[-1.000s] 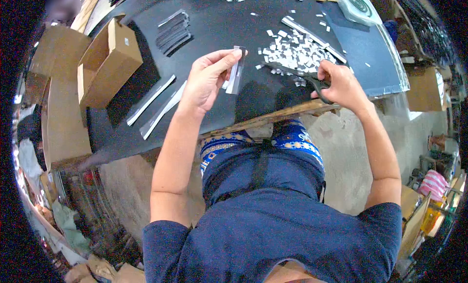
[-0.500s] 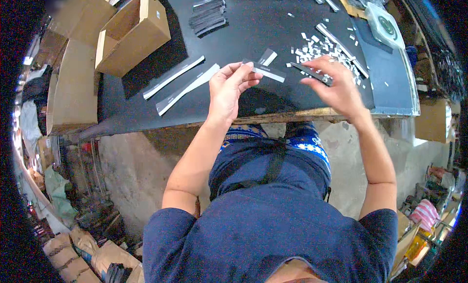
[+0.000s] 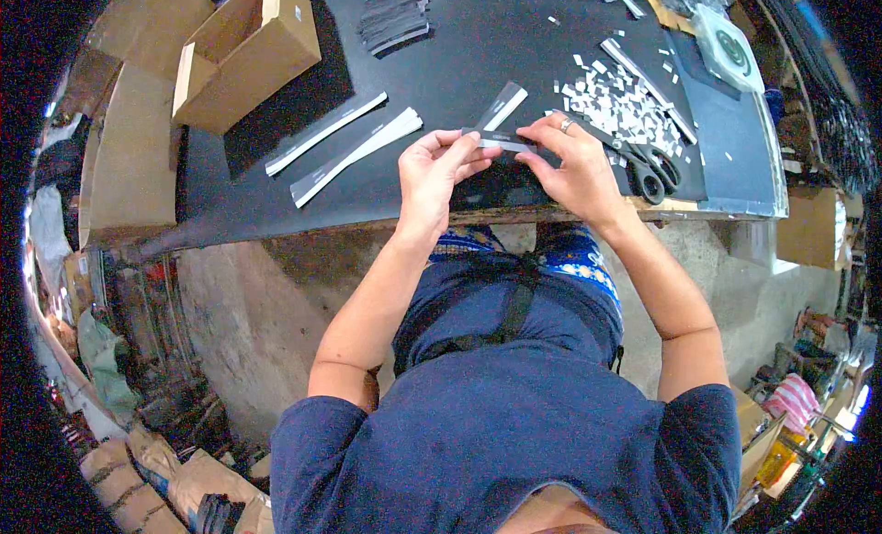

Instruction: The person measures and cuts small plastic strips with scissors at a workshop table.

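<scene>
A short black-and-white strip (image 3: 501, 142) is held level between both hands above the table's front edge. My left hand (image 3: 435, 174) pinches one end between thumb and fingers. The other end is in the fingertips of my right hand (image 3: 571, 162), which wears a ring. Black-handled scissors (image 3: 650, 171) lie on the table just right of that hand. Behind the held strip rests another strip (image 3: 506, 105). Small white cut pieces (image 3: 616, 102) are scattered at the right, and more long strips (image 3: 354, 157) lie to the left.
An open cardboard box (image 3: 248, 65) stands at the back left of the dark table (image 3: 496, 38). Near the back is a stack of dark strips (image 3: 395, 19). A clear plastic container (image 3: 726, 51) sits at the back right, with a long strip (image 3: 649, 88) beside the pieces.
My right hand has let go of the scissors, which now lie on the table. It has moved left and taken hold of the right end of the strip.
</scene>
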Motion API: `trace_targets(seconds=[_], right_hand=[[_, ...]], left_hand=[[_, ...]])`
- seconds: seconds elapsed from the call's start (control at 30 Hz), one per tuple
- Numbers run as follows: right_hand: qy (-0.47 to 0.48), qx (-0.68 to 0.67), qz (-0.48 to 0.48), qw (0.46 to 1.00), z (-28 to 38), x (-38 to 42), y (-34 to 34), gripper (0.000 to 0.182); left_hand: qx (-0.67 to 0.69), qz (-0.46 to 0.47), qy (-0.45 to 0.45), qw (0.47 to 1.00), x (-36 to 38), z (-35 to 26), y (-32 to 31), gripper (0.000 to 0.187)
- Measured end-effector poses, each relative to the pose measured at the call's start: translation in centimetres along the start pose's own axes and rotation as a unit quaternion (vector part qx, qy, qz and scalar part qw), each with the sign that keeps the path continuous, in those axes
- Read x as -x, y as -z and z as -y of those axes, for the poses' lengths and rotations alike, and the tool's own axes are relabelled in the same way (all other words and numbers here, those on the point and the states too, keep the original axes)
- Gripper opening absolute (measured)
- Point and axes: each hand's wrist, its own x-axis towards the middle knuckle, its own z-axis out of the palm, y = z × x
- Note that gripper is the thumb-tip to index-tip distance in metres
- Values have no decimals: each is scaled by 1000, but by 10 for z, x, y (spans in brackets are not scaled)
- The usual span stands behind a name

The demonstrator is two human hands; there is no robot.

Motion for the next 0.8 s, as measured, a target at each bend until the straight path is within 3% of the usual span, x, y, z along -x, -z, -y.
trace_targets(seconds=[0.8], right_hand=[[3,-7,39,999,-8,1,12,24]], left_hand=[[-22,-1,13,1000,-1,3,3,13]])
